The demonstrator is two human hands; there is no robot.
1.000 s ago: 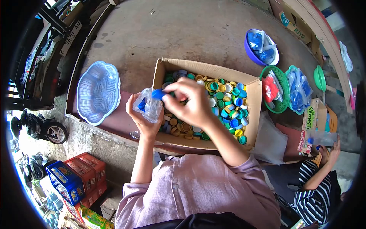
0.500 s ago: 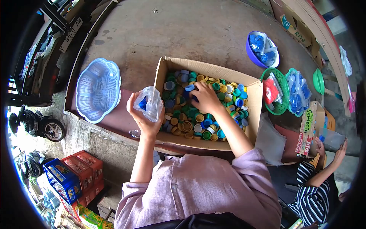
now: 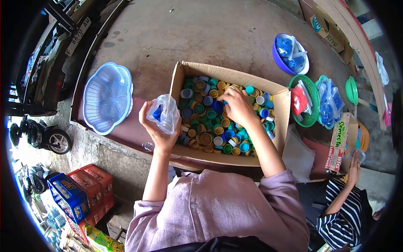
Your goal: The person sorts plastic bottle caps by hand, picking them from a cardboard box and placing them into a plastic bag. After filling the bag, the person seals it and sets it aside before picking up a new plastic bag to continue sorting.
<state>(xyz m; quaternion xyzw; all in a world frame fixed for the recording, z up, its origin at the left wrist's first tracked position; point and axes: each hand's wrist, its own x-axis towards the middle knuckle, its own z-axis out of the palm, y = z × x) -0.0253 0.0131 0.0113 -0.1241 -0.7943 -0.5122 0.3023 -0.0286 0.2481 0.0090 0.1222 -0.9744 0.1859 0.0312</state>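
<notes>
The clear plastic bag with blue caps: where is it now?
In the head view the clear plastic bag is in the left hand, just left of the cardboard box and right of the light blue basket.

A cardboard box [image 3: 235, 75] of bottle caps [image 3: 205, 126] sits before me; a basket [image 3: 107, 96] lies left, bowls [image 3: 290, 54] far right.

A thin, clear, crinkled plastic bag [image 3: 164, 112] shines glossy beside a matt brown cardboard box [image 3: 226, 156] of smooth, hard plastic bottle caps in many colours [image 3: 205, 138], while a pale blue latticed plastic basket [image 3: 107, 96] looks smooth against the rough, dull grey concrete slab [image 3: 210, 38].
</notes>
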